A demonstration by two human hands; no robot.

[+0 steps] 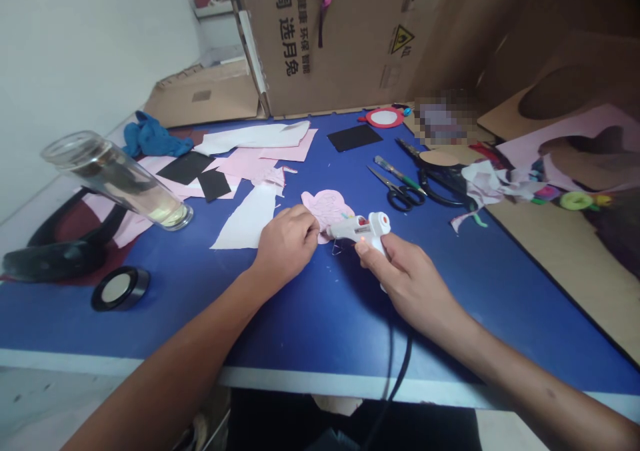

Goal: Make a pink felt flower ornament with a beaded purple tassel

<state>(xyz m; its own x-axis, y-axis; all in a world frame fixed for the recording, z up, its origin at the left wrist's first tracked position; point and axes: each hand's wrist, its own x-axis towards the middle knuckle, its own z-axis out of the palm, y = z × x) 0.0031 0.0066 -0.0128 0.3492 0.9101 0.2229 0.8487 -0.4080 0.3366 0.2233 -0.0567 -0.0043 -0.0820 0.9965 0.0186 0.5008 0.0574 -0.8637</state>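
My right hand [407, 274] is wrapped round a white hot glue gun [361, 227], whose nozzle points left at a pink felt cut-out [326, 209] on the blue table [310, 304]. A small red light glows on the gun. My left hand [286, 244] is closed, its fingertips pinching the near left edge of the pink cut-out. The gun's black cord [393, 364] runs down over the table's front edge.
A glass jar [117, 181] lies on its side at the left, near a black tape roll [120, 288] and a dark headband [55, 254]. Pink, white and black felt pieces [250, 164] lie behind. Scissors [397, 187] and scraps sit right. Cardboard boxes [350, 31] stand behind.
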